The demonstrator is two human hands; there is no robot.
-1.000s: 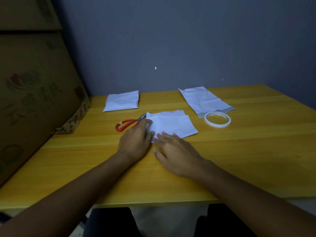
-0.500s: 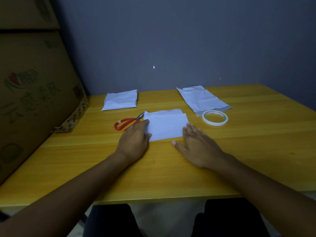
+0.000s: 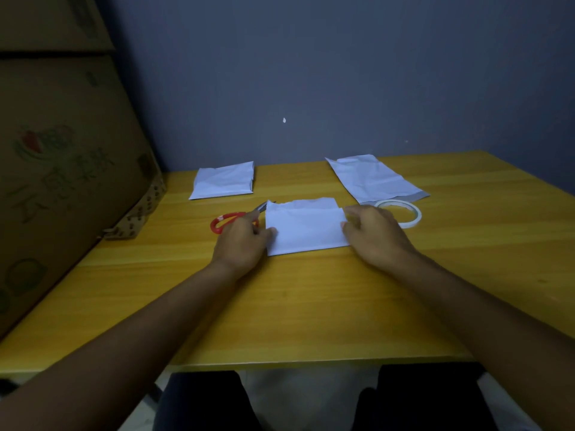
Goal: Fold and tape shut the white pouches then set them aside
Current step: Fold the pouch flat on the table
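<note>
Right hand [image 3: 375, 236] now at pouch [image 3: 306, 227] edge

Both hands are on the folded white pouch [image 3: 306, 227] at mid-table: left hand [image 3: 241, 244] presses its left edge, right hand [image 3: 375, 234] grips the right edge with curled fingers. Red-handled scissors [image 3: 231, 219] lie just left, tape roll [image 3: 401, 212] right, a folded pouch [image 3: 224, 184] and a flat pouch [image 3: 373, 178] behind on the wooden table [image 3: 311, 306].

White pouches [image 3: 306, 230], red-handled scissors [image 3: 228, 220], yellow table [image 3: 311, 306].
</note>
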